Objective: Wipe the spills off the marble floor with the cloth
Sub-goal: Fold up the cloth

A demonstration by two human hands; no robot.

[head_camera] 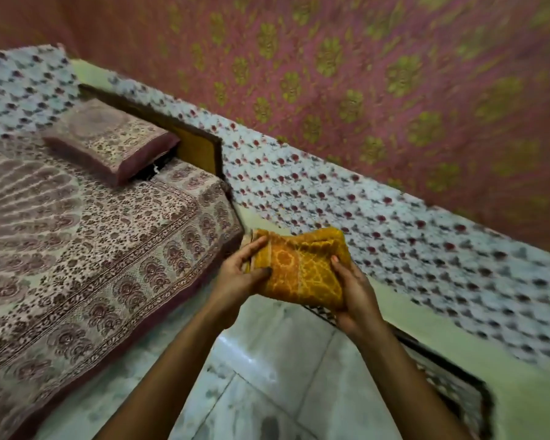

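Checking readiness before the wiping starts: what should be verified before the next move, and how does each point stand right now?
1. Cloth in hand: ok. The folded orange cloth is held by the left hand and the right hand.
2. Grip: ok. Fingers of both hands curl round its edges.
3. Cloth folded into a pad: ok.
4. Cloth down on the marble floor: not ok. It is held in the air above it.
5. Spill located: cannot tell. A dark mark shows on the floor, but it is blurred.
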